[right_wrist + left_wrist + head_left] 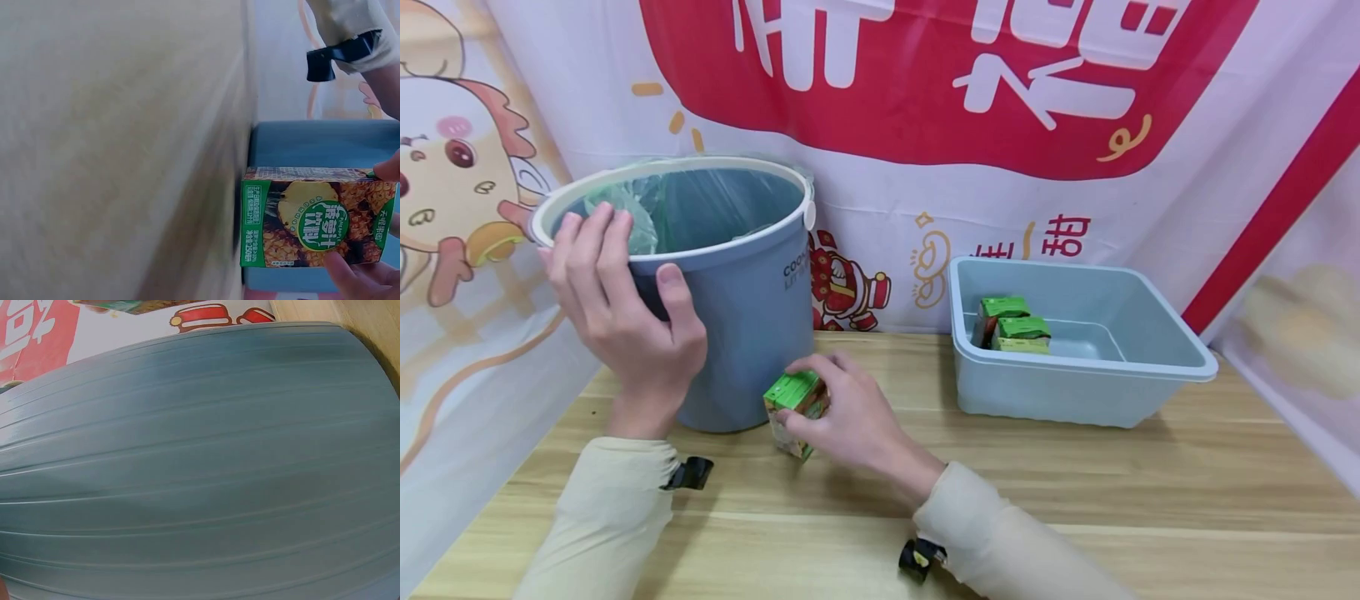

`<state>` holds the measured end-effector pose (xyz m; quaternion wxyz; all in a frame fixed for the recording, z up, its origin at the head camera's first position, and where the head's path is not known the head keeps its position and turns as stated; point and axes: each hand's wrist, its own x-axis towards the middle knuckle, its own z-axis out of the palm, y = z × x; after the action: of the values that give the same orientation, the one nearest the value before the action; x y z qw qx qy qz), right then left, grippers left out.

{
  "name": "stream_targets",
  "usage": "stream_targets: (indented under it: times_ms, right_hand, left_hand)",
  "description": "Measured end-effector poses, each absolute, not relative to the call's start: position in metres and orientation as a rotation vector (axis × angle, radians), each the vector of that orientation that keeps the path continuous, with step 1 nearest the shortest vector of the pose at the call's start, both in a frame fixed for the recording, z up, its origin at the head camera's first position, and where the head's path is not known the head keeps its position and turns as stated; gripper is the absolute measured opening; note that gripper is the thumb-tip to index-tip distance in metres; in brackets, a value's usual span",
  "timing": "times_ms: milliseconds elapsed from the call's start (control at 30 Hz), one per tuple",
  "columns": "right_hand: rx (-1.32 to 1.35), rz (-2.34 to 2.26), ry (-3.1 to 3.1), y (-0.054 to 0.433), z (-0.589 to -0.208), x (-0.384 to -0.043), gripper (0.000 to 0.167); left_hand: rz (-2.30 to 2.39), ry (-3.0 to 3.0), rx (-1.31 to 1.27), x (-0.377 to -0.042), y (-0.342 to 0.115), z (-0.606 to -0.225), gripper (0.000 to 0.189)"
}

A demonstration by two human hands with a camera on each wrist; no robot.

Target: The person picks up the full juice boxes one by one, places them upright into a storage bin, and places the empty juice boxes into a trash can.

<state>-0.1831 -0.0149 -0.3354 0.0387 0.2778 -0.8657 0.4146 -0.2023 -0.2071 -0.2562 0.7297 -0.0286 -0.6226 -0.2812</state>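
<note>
My right hand (850,412) pinches a small pineapple juice carton (788,396) between thumb and fingers, close in front of the bin. The carton is upright with its green top up and its base right at the tabletop. Its pineapple picture side faces the right wrist camera. My left hand (621,308) lies against the near left side of the blue-grey bin (752,325), fingers extended up over the white rim and thumb spread on the outer wall. Inside the bin hangs a translucent green liner bag (640,221). In the left wrist view the ribbed bin wall (200,462) fills most of the picture.
To the right stands a light blue rectangular tub (1045,392) with several green-topped cartons (1022,327) at its left end. The wooden table (1075,500) runs back to a printed cloth backdrop (880,200) close behind both containers.
</note>
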Motion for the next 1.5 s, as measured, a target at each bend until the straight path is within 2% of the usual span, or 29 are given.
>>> stream_targets:
  times_ms: [533, 1500]
  right_hand:
    - [0.938, 1.507, -2.228, 0.016, -0.292, -0.206, 0.045]
    - [0.985, 1.729, -1.558, 0.029, -0.237, -0.213, 0.049]
  left_hand:
    - [-0.623, -1.362, -0.061, -0.204, -0.207, -0.259, 0.052]
    - [-0.616, -1.391, -0.05, -0.201, -0.208, -0.257, 0.052]
